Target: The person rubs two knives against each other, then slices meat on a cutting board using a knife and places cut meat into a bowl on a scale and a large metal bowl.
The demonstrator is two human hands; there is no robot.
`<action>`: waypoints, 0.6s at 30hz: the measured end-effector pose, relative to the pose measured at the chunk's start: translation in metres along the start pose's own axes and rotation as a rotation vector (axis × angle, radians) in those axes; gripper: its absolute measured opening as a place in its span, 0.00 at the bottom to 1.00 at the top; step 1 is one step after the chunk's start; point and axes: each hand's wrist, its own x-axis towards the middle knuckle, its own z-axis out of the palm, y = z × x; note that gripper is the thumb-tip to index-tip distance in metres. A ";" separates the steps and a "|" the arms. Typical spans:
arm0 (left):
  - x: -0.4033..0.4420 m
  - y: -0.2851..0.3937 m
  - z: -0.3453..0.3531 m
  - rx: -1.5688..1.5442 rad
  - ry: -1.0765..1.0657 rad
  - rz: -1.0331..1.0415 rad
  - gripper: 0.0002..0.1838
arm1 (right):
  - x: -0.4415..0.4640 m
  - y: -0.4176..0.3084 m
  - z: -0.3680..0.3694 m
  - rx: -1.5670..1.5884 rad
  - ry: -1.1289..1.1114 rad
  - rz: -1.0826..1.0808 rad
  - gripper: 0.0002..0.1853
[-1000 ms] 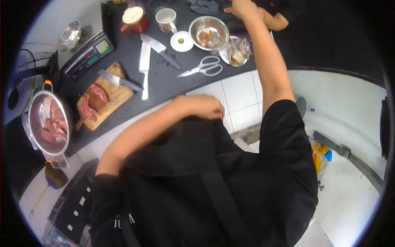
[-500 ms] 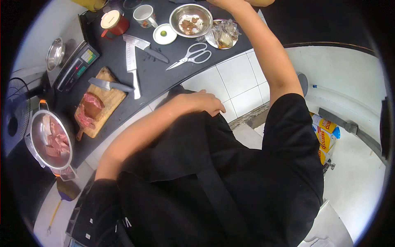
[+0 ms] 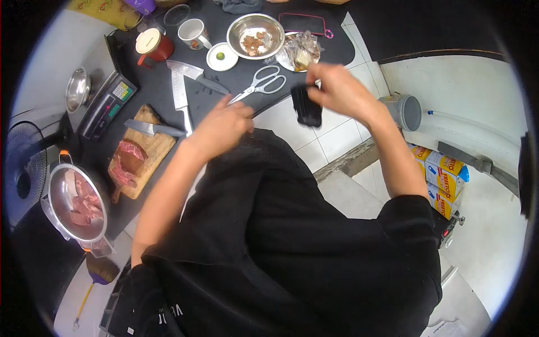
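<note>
In my right hand (image 3: 347,92), raised over the floor past the counter edge, the fingers pinch a small black rectangular object (image 3: 306,106); it is blurred, so its kind is unclear. My left hand (image 3: 220,128) hovers at the counter edge with loosely bent fingers and nothing visible in them. Just beyond it lie scissors (image 3: 261,84) with pale handles. A white-handled knife (image 3: 179,92) and a grey-handled knife (image 3: 193,73) lie to its left. Another knife (image 3: 154,128) rests across a wooden board (image 3: 160,143), beside raw meat (image 3: 126,160).
A steel bowl (image 3: 255,22) with brown pieces, a foil-and-plastic packet (image 3: 302,50), a pink-edged rectangle (image 3: 303,23), a mug (image 3: 193,33), a red lidded cup (image 3: 160,48) and a lime on a white lid (image 3: 222,63) stand behind. Left are a scale (image 3: 106,106) and a meat-filled colander (image 3: 101,224).
My right hand has come back from the counter's far side and now holds the black object over the floor. My left hand has moved left and forward, from the apron to the counter edge.
</note>
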 end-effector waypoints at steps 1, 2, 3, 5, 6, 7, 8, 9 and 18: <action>-0.005 -0.001 -0.002 0.002 0.000 0.001 0.14 | -0.007 -0.003 0.003 0.012 -0.124 0.050 0.09; -0.009 -0.001 -0.004 0.013 -0.037 -0.067 0.15 | -0.011 0.001 0.011 0.058 -0.173 0.063 0.12; -0.012 0.001 -0.004 0.025 -0.075 -0.135 0.15 | -0.011 -0.004 0.010 0.056 -0.172 0.063 0.12; -0.012 0.015 0.002 -0.008 -0.024 -0.110 0.16 | -0.008 -0.025 0.003 0.142 -0.401 0.240 0.18; -0.011 0.022 0.005 -0.041 0.026 -0.086 0.18 | -0.003 -0.037 -0.006 0.141 -0.513 0.319 0.23; -0.012 0.027 0.007 -0.040 0.025 -0.087 0.18 | -0.001 -0.038 -0.006 0.142 -0.513 0.318 0.23; -0.014 0.031 0.009 -0.043 0.017 -0.051 0.19 | 0.001 -0.038 -0.005 0.173 -0.579 0.285 0.23; -0.015 0.033 0.010 -0.046 0.010 -0.014 0.20 | 0.002 -0.038 -0.005 0.203 -0.643 0.252 0.24; -0.024 0.030 0.005 -0.170 -0.043 0.004 0.20 | 0.007 -0.050 -0.015 0.230 -0.719 0.063 0.14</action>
